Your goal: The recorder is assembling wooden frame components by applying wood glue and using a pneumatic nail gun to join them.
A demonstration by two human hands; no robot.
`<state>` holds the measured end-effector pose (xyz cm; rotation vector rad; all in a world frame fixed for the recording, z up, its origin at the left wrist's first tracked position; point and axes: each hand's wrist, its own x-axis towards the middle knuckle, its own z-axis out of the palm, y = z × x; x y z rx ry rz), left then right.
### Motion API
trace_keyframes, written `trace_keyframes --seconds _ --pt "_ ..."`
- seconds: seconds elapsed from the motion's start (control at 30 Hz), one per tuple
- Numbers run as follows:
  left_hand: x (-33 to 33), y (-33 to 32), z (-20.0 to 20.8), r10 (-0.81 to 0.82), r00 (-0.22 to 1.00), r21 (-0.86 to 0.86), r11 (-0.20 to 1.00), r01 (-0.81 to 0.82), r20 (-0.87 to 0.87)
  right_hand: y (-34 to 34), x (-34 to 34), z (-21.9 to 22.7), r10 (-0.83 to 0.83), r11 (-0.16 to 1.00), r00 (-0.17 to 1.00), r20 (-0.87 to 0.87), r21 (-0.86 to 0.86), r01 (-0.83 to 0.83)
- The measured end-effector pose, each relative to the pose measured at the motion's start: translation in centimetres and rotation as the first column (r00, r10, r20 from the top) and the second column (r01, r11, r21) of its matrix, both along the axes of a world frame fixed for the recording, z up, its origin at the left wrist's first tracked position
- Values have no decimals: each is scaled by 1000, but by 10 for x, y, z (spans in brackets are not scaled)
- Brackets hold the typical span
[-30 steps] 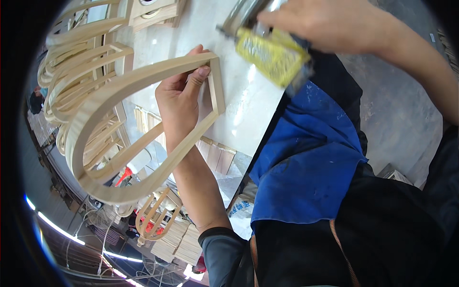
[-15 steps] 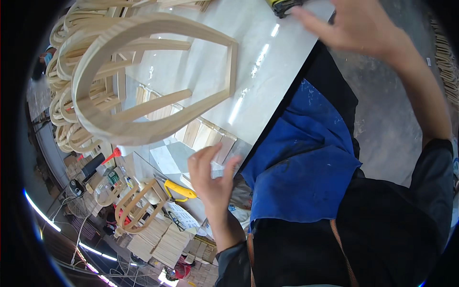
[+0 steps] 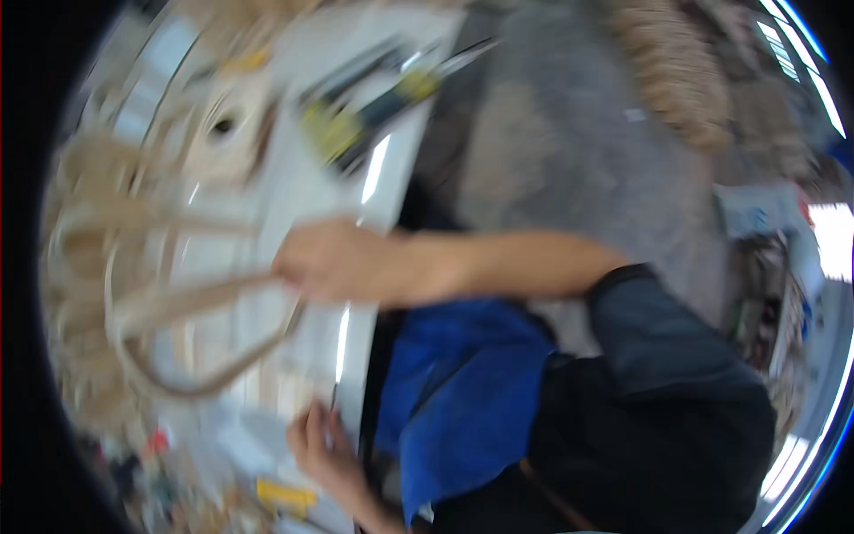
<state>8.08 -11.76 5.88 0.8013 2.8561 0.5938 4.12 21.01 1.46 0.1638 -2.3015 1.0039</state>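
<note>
The view is smeared by motion. My right hand (image 3: pixel 334 262) is closed at the near end of a curved wooden frame (image 3: pixel 191 389), a pale bent loop with straight rails, standing on the white bench top (image 3: pixel 347 214). Its fingertips are blurred against the wood. Lower down, by the bench's near edge, my left hand (image 3: pixel 325 454) has its fingers curled together. A thin dark sliver shows at its fingertips, too blurred to name. Beyond my right hand lies a yellow-green and dark power tool (image 3: pixel 334 133) on the bench.
More bent wooden frames (image 3: pixel 84 267) crowd the bench's left side. A pale wooden block with a dark hole (image 3: pixel 231 133) stands farther back. A yellow-handled tool (image 3: pixel 286 495) lies near my left hand. Stacked wooden pieces (image 3: pixel 672 71) line the floor at the far right.
The head view has swung right, bringing the power tool fully into sight. My right hand has come down from the upper right to the wooden frame. My left hand's spread fingers have curled.
</note>
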Motion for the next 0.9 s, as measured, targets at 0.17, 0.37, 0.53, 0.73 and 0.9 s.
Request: trace_keyframes --seconds 0.17,0.37,0.53,0.73,0.9 --pt "-30 -61 -65 -252 946 -199 957 212 -204 -39 16 11 -10 965 994 107 -259 38" --pt "-3 17 2 -42 990 231 970 72 -135 -62 26 3 99 935 995 6 -343 -91" --pt "12 83 -1 149 956 500 826 -260 251 -12 100 36 201 844 903 380 -534 37" --pt "13 117 -17 96 968 596 772 -221 233 -21 113 34 422 666 792 441 -743 58" --pt "7 110 -39 211 964 656 706 -265 162 8 89 33 167 939 945 283 -337 -65"
